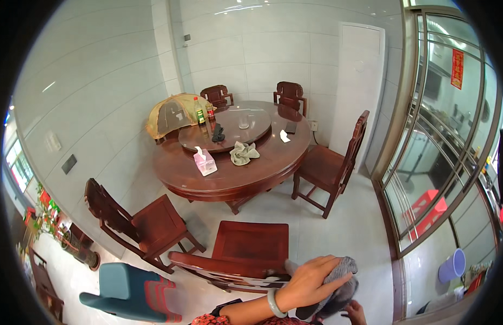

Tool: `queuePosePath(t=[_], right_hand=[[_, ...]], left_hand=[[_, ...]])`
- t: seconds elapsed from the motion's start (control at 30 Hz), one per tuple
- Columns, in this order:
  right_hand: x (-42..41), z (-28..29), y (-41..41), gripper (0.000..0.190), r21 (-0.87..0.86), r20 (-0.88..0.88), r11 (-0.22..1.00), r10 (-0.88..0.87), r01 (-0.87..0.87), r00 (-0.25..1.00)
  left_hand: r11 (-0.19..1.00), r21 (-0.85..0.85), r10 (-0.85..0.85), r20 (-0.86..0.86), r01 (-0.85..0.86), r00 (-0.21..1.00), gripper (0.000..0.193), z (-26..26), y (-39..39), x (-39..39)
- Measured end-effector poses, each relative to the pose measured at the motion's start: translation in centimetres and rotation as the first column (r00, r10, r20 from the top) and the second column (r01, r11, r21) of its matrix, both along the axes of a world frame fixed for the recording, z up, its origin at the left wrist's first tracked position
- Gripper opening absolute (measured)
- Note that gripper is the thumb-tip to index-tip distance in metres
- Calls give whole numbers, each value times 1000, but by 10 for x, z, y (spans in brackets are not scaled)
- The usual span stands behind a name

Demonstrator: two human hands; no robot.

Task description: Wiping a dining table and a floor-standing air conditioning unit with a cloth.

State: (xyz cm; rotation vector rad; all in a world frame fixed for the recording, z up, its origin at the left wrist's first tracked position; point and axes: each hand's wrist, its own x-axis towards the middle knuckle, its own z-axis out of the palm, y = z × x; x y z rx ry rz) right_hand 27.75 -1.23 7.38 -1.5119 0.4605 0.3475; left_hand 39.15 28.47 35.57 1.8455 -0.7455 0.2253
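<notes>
My left hand (312,280), with a pale bangle at its wrist, holds a grey cloth (341,280) at the bottom right of the view. Just below and right of the cloth is my right hand (355,313), partly cut off by the picture's edge; its fingers are bent, and whether it grips the cloth's edge is unclear. The top rail of a dark red wooden chair (223,266) lies directly left of the cloth, its seat facing the round table (235,178). A second, greenish cloth (244,153) lies crumpled on the table.
A tissue box (205,162), bottles and a glass stand on the table and its turntable (251,118), beside a mesh food cover (170,115). More wooden chairs (324,166) surround it. Stacked plastic chairs (125,292) stand at lower left, a sliding glass door (438,134) at right.
</notes>
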Motion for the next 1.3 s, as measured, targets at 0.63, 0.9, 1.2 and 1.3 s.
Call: queuePosePath(t=[0.63,0.9,1.2,1.3], right_hand=[[251,113,-156,57,73,555,794,471,-603,686],[406,84,-124,47,-16,430,916,369,-402,824],[598,157,-85,45,239,488,946,76,-218,869],[663,196,-36,45,188,462,956,116,-224,879]], left_hand=[[615,-744,-453,-606,-263,654,42,-6,-249,183],[497,-858,-478,-398,-132,783,70,-34,-210,304],[409,-793,-484,-608,-452,629,74,-90,-105,496],[458,-771,-694,-621,-443,363,98,-174,-99,506]])
